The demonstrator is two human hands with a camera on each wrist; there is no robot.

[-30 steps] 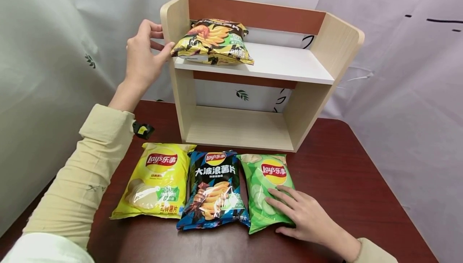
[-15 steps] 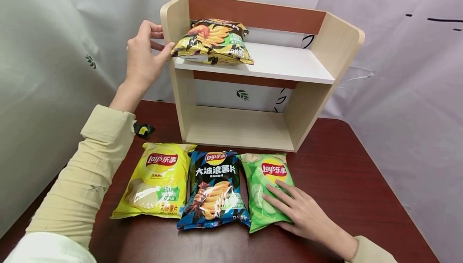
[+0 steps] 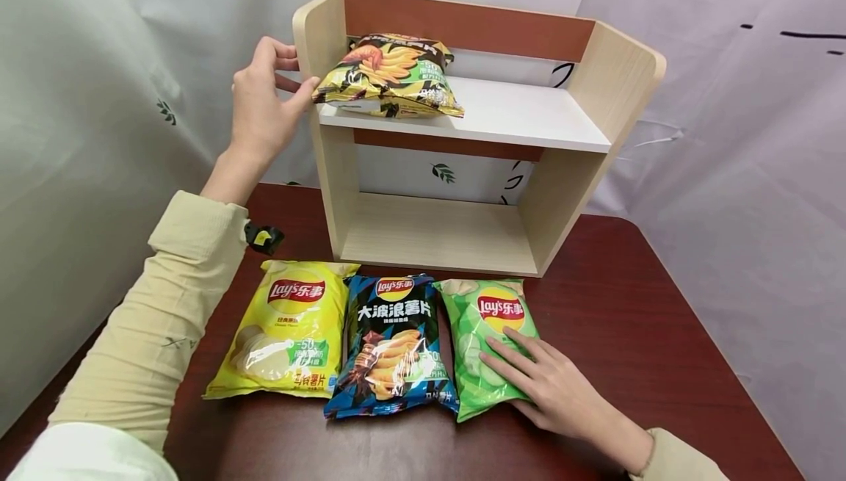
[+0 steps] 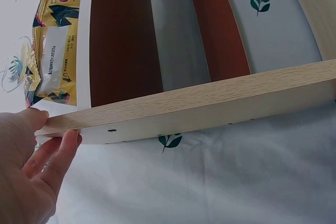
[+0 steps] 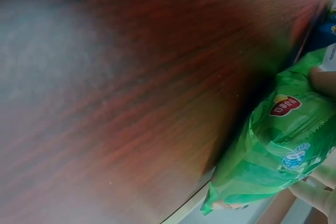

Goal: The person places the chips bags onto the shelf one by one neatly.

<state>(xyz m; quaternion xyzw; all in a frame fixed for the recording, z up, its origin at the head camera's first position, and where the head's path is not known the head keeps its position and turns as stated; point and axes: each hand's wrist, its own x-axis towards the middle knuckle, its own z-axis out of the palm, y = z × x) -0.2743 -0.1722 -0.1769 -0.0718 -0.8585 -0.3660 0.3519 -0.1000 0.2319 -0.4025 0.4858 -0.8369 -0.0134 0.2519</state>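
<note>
The dark red bench (image 3: 651,305) carries a two-tier shelf (image 3: 617,77). Before it lie a yellow bag (image 3: 284,330), blue bag (image 3: 393,352) and green bag (image 3: 471,334); a gold bag (image 3: 393,73) lies on the upper tier. The left grip (image 3: 261,103) pinches the shelf's left side; the right grip (image 3: 557,387) holds the green bag, thumb (image 5: 325,81) at its edge, fingers (image 3: 518,369) across its front.

Tbl (image 3: 628,319): 3 chip bags (image 3: 390,349), shelf unit (image 3: 529,110) w/ gold bag (image 3: 393,73).

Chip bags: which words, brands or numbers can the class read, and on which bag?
"Lay's乐事": yellow bag, blue bag, green bag.
"大波浪薯片": blue bag.
"马铃薯片": yellow bag.
"-50": yellow bag, top-shelf bag.
Too small, glared or blurred: the remaining print, including labels in both wrist views.
</note>
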